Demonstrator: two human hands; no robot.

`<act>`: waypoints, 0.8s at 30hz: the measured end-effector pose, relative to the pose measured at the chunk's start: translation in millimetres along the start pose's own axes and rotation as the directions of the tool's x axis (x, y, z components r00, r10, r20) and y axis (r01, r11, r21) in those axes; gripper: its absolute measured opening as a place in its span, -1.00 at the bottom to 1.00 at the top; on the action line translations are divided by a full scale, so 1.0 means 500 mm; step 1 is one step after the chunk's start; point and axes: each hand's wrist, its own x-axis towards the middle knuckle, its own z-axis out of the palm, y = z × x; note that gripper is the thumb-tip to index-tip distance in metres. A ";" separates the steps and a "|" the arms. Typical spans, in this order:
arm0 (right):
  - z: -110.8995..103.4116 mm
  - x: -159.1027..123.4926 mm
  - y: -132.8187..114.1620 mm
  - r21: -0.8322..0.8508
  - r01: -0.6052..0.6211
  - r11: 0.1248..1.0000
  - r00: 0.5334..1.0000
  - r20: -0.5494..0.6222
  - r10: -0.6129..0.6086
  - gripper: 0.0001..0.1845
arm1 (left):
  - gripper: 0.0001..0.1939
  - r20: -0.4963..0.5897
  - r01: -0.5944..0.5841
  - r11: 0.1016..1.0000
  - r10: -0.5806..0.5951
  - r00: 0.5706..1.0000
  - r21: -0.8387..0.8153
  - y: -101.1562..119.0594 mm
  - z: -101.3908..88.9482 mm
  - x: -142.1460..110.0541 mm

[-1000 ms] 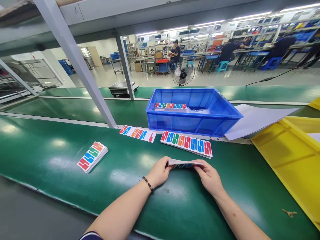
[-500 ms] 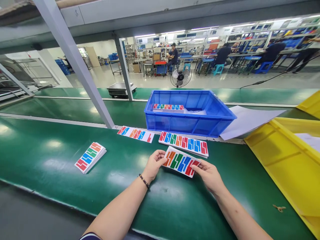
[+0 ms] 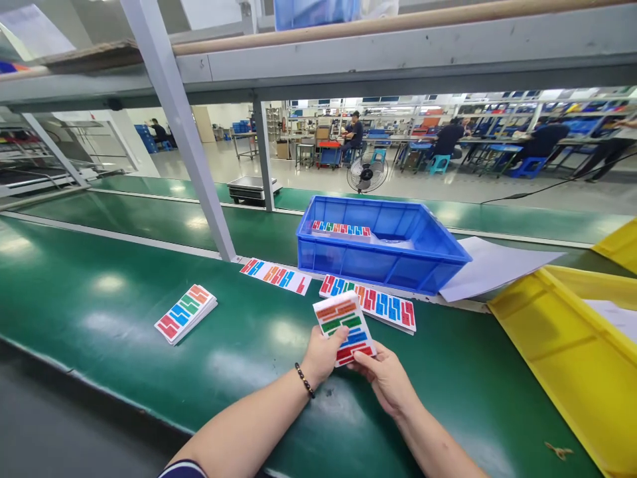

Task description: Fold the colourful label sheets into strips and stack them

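Note:
Between my hands is a stack of label sheets [image 3: 339,309], white with orange, green, blue and red blocks, held upright-lengthwise above the green belt. My left hand [image 3: 322,353] grips its left side, thumb across the front. At the lower right corner, my right hand [image 3: 385,378] pinches the stack with its thumb on the red block. Just behind lies a longer stack of label strips [image 3: 393,307], partly covered by the held one. Left of that is a single strip [image 3: 277,275] with gaps among its labels. Another short stack of label sheets [image 3: 185,315] lies farther left.
A blue bin [image 3: 368,262] with label sheets inside stands behind the strips. White paper [image 3: 492,265] lies beside it, next to a tilted yellow bin [image 3: 557,358]. A grey post [image 3: 189,139] rises at left. A rubber band [image 3: 558,451] lies at lower right.
The held stack has turned from lying crosswise to pointing away from me. My left hand has shifted its grip, thumb now over the front. The camera view has tilted up.

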 end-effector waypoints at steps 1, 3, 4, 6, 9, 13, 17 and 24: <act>-0.017 0.001 -0.005 -0.100 0.022 0.995 0.998 0.059 -0.016 -0.73 | -0.56 0.095 -0.041 0.994 0.032 0.995 0.097 0.005 -0.009 -0.002; -0.052 0.001 -0.016 -0.243 0.148 0.959 0.985 0.124 -0.120 -0.66 | -0.60 0.312 -0.173 0.946 0.082 0.947 0.274 0.012 -0.025 -0.005; -0.069 -0.001 -0.022 -0.275 0.231 0.933 0.970 0.139 -0.200 -0.58 | -0.62 0.403 -0.242 0.904 0.087 0.911 0.353 0.014 -0.032 -0.005; -0.094 -0.009 -0.034 -0.302 0.380 0.874 0.924 0.163 -0.345 -0.44 | -0.69 0.531 -0.347 0.798 0.039 0.846 0.493 0.013 -0.044 -0.002; -0.110 -0.026 -0.051 -0.376 0.502 0.779 0.865 0.243 -0.439 -0.55 | -0.77 0.619 -0.448 0.641 -0.055 0.783 0.623 0.001 -0.054 0.003; -0.104 -0.038 -0.070 -0.460 0.558 0.691 0.830 0.310 -0.464 -0.80 | -0.79 0.692 -0.572 0.486 -0.098 0.715 0.661 -0.011 -0.057 0.006; -0.096 -0.038 -0.070 -0.476 0.561 0.677 0.827 0.291 -0.481 -0.85 | -0.78 0.708 -0.590 0.460 -0.131 0.694 0.663 -0.010 -0.053 0.002; -0.087 -0.040 -0.049 -0.486 0.604 0.631 0.785 0.228 -0.576 -0.80 | -0.79 0.690 -0.596 0.385 -0.173 0.703 0.704 -0.007 -0.049 -0.006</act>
